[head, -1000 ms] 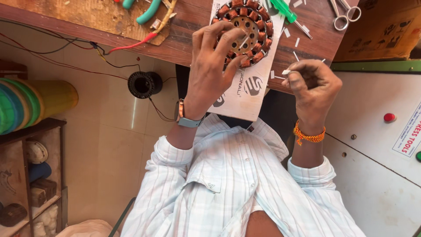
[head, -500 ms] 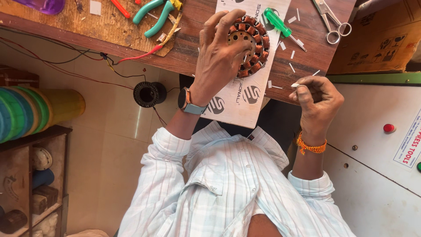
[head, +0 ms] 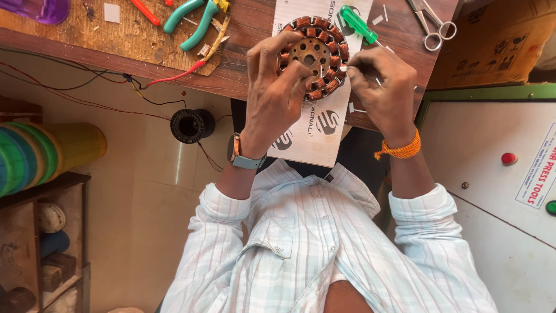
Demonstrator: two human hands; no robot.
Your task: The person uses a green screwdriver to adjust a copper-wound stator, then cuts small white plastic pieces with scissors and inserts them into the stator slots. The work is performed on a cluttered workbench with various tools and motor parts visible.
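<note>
The left hand (head: 277,87) covers the stator's (head: 313,57) left and lower windings. The right hand (head: 379,81) hides whatever it pinches. Scissors (head: 431,26) are cut off by the top edge.

Left hand (head: 277,87) gripping wound stator (head: 313,56), right hand (head: 382,87) pinching white strip (head: 343,68)

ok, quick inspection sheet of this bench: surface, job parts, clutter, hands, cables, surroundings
Surface: wooden bench, white card sheet under the work.
Job's things: round stator with copper windings; white insulation strip at its rim.
Clutter: green pliers, green screwdriver, scissors, cut white slips.
Grippers: left hand in a grip on the stator; right hand pinches the strip.
Cables: red and black wires; black spool.
Surroundings: white machine panel, shelf.
</note>
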